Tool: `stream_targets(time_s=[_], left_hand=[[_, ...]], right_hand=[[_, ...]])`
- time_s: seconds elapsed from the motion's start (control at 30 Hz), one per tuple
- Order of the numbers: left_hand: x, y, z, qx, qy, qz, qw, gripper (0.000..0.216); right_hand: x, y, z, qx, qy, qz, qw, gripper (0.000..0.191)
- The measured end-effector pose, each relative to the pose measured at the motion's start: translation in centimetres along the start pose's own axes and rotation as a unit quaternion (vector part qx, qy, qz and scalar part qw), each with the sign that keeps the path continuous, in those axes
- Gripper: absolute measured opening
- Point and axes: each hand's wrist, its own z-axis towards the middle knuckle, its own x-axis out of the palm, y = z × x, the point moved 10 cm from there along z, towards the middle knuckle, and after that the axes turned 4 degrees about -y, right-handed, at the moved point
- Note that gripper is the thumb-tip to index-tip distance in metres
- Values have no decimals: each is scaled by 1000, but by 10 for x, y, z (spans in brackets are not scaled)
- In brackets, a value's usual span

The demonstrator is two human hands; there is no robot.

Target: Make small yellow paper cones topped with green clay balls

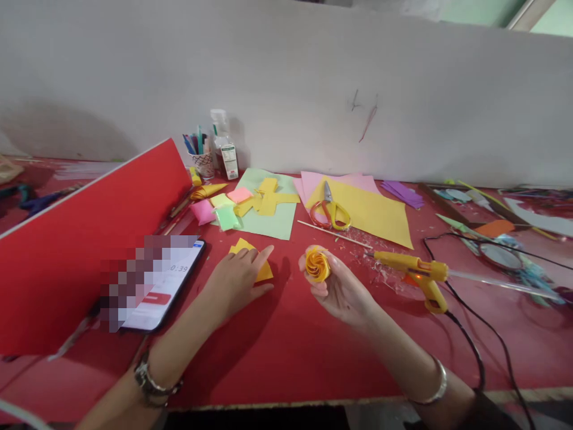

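Observation:
A rolled yellow paper flower (317, 266), its spiral folds turned toward me, is held in the fingers of my right hand (347, 292) above the red table. My left hand (237, 278) rests palm down over small yellow paper pieces (265, 272), which it partly covers. Its index finger and thumb are stretched apart, while the other fingers lie bent on the paper. Right of my right hand lies a yellow glue gun (414, 267) with a small orange light and a clear glue stick in its back. Wispy glue threads (385, 275) are scattered near its nozzle.
Scissors (330, 212) lie on yellow paper (376, 209), with a thin stick (335, 234) in front. Green paper (277, 224) carries yellow strips and small colored packets. A phone (174, 292) leans by a red board (98, 239) at left. Black cable (474, 346) runs along the right.

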Motion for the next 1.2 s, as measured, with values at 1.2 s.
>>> stream_targets(time_s=[1.2], left_hand=[[17, 11, -1, -13, 24, -19, 999, 47]], right_hand=[[-13, 1, 4, -22, -62, -3, 998, 18]])
